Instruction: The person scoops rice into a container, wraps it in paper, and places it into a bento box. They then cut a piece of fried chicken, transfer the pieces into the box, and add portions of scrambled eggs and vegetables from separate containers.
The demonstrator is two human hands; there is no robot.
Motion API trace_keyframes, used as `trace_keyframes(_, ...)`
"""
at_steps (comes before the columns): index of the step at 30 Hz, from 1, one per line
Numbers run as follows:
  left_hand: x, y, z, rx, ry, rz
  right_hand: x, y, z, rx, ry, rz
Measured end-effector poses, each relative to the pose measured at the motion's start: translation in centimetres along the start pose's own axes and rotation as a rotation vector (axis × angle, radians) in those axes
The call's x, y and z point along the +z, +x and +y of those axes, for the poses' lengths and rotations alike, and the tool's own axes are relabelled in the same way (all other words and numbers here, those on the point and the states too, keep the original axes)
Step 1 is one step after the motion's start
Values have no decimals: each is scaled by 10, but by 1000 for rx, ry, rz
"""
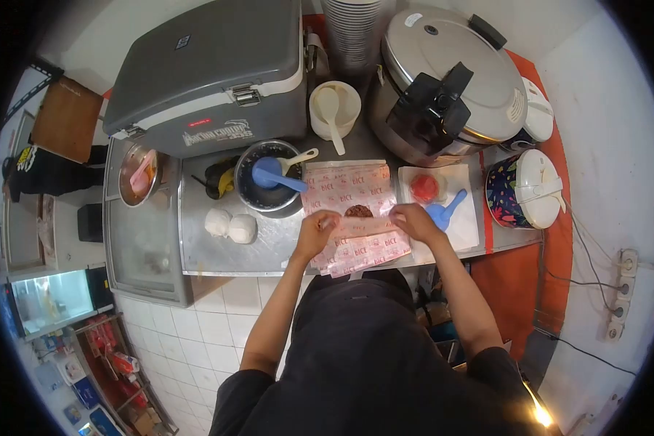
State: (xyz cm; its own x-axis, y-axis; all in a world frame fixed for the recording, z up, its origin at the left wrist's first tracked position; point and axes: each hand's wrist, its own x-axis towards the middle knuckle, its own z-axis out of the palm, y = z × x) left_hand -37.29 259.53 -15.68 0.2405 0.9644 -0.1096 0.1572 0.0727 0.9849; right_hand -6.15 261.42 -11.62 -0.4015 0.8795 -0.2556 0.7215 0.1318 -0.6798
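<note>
Pink-and-white printed wrapping paper lies on the metal counter in front of me. A dark brown, lumpy portion of food sits on it, partly covered by the paper's raised near edge. My left hand pinches that folded edge at its left end. At the right end my right hand grips the same edge, fingers closed. Just right of my right hand lie a blue rice paddle and a round red item, both on pale sheets of paper.
Left of the paper stand a dark pot with a blue scoop and two white bundles. Behind are a grey cooler box, a white tub and a large rice cooker. A floral container stands right.
</note>
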Motion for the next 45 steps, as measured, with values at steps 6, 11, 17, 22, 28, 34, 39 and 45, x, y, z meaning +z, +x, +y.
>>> trace_keyframes(6, 23, 10, -32, 38, 202, 251, 30, 8, 4, 45, -177, 326)
trace_keyframes(11, 37, -2, -41, -94, 252, 288, 99, -31, -34, -266, -273, 466)
trace_keyframes(17, 29, -10, -20, -79, 427, 347, 128, -28, -69, -90, -439, 254)
trace_keyframes(22, -5, -34, -10, -423, 589, 107, 125, -25, -66, -54, -450, 183)
trace_keyframes(28, -8, -37, -48, -380, 182, -10, 130, -25, -56, -78, -489, 182)
trace_keyframes(34, -14, 39, -25, -113, 584, -45, 124, -26, -61, -54, -456, 146)
trace_keyframes(39, -11, 66, 2, -32, 777, -100, 125, -22, -58, -65, -406, 168)
trace_keyframes(45, 27, 82, 27, 205, 995, -251, 126, -27, -59, -64, -404, 159)
